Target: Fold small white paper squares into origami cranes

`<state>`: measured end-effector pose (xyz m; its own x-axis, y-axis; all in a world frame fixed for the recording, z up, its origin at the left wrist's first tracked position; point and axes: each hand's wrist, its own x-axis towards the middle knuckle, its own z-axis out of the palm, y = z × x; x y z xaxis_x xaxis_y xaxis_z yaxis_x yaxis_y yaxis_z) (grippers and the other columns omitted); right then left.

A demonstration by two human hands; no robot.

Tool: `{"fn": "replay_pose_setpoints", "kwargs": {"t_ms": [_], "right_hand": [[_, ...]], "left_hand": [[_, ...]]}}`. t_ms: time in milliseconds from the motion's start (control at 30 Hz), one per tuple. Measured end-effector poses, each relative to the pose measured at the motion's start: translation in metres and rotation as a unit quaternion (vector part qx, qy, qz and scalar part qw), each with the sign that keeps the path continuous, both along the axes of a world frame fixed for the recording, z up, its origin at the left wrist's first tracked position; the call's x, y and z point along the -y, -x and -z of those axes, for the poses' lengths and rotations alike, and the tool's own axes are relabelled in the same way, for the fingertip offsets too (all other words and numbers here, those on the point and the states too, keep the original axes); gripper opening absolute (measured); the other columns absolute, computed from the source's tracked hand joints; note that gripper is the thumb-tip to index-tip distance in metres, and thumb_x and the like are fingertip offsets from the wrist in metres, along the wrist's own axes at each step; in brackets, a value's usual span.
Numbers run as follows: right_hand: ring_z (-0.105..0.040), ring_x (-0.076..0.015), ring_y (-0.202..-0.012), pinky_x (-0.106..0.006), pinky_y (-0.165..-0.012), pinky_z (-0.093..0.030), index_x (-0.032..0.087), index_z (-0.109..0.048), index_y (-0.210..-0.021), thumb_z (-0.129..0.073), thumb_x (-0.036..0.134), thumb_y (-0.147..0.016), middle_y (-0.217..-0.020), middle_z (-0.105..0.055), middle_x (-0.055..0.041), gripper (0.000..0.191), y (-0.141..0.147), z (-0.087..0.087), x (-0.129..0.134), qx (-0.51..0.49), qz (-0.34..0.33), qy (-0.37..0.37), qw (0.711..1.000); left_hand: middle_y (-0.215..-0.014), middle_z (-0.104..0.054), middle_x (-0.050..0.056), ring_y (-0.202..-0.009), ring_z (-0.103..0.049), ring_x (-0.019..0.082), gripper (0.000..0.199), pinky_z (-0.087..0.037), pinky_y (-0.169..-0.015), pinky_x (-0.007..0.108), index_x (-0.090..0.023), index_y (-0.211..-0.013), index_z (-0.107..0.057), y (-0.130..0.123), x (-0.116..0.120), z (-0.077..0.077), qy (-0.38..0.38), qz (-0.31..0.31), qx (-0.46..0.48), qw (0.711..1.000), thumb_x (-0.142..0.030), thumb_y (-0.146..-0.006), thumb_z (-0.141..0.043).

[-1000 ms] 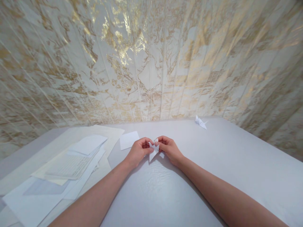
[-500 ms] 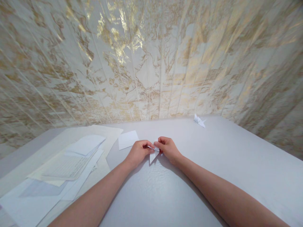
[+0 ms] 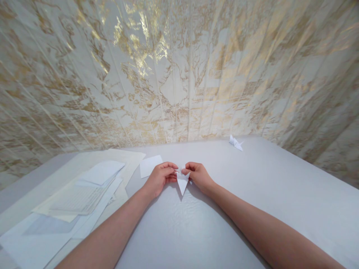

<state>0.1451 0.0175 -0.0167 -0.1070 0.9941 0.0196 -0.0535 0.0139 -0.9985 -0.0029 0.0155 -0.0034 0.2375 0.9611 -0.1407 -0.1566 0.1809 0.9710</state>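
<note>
A small piece of folded white paper (image 3: 183,185) is held between my hands over the middle of the table, its sharp point towards me and small points spread at its top. My right hand (image 3: 198,175) pinches its upper right side between thumb and fingers. On the other side, my left hand (image 3: 162,177) has its curled fingers at the paper's left edge, with the lower fingertips partly hidden behind it. The exact contact of the left fingertips is hard to see. Farther back on the right lies a folded paper crane (image 3: 236,143).
A white paper sheet (image 3: 149,165) lies just behind my left hand. Loose papers and a written page (image 3: 77,198) overlap on a large cream sheet (image 3: 131,158) at the left. A gold-patterned curtain (image 3: 176,74) hangs along the back edge of the pale table (image 3: 179,235).
The folded paper has turned so its point faces straight towards me and its upper points spread. My left fingers have loosened and shifted slightly left; the right hand has barely moved.
</note>
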Motion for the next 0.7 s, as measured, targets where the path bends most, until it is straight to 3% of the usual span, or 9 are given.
{"fn": "replay_pose_setpoints", "kwargs": {"t_ms": [267, 467, 700], "right_hand": [[-0.034, -0.0059, -0.038, -0.021, -0.041, -0.025, 0.016, -0.054, -0.051, -0.059, 0.026, -0.060, -0.039, -0.045, 0.0061, 0.014, 0.0018, 0.0006, 0.0015, 0.008, 0.003, -0.001, 1.000], [-0.037, -0.0067, -0.038, -0.021, -0.041, -0.027, 0.016, -0.052, -0.049, -0.065, 0.029, -0.057, -0.040, -0.046, 0.0053, 0.020, 0.0009, -0.0032, 0.0030, 0.004, -0.032, 0.015, 0.999], [-0.038, -0.0066, -0.040, -0.022, -0.042, -0.028, 0.015, -0.055, -0.051, -0.068, 0.028, -0.054, -0.043, -0.048, 0.0043, 0.019, -0.0005, -0.0043, 0.0033, -0.014, -0.052, 0.019, 0.998]], "left_hand": [[-0.046, -0.056, 0.000, -0.042, -0.044, 0.007, 0.011, -0.032, -0.046, 0.021, -0.011, -0.054, -0.063, 0.0007, 0.0010, -0.0030, 0.010, 0.034, -0.089, 0.995, -0.015, -0.045, -0.066], [-0.038, -0.047, -0.004, -0.037, -0.035, 0.005, 0.009, -0.021, -0.041, 0.020, -0.013, -0.047, -0.056, -0.0037, 0.0026, -0.0029, -0.007, 0.007, -0.111, 0.994, -0.018, -0.047, -0.063], [-0.041, -0.049, -0.003, -0.039, -0.040, 0.007, 0.012, -0.026, -0.043, 0.020, -0.013, -0.050, -0.057, -0.0030, 0.0013, -0.0033, -0.008, -0.004, -0.119, 0.993, -0.024, -0.051, -0.062]]}}
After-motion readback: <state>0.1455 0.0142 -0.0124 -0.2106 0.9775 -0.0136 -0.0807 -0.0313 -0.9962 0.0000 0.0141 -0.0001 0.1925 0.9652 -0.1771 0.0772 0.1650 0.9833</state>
